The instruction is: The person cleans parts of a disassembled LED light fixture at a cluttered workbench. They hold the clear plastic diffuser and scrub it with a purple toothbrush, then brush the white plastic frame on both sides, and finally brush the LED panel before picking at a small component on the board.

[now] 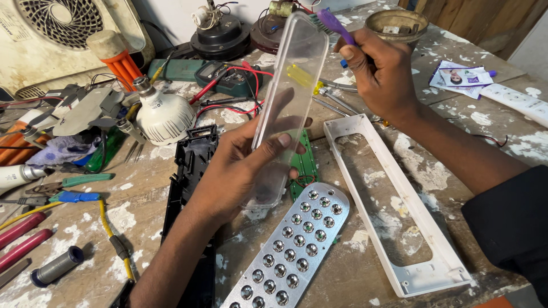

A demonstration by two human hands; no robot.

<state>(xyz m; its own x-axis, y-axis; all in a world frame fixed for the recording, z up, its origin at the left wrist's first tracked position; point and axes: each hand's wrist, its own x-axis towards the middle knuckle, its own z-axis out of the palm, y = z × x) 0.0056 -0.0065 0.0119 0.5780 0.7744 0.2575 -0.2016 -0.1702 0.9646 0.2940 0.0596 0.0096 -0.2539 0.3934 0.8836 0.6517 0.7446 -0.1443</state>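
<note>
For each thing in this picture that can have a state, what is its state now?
left hand: shut on clear cover
right hand: shut on purple brush
clear cover: lifted off the table, tilted
purple brush: held at the cover's top end
white frame: lying flat, empty, apart from the cover
reflector plate: lying flat, taken out
black housing: lying open on the table
white bulb: loose, on its side, unlit

- clear plastic cover (283,97) — long, rounded at the ends, held up off the bench, tilted on its long axis
- purple toothbrush (333,23) — bristle end against the cover's top
</note>
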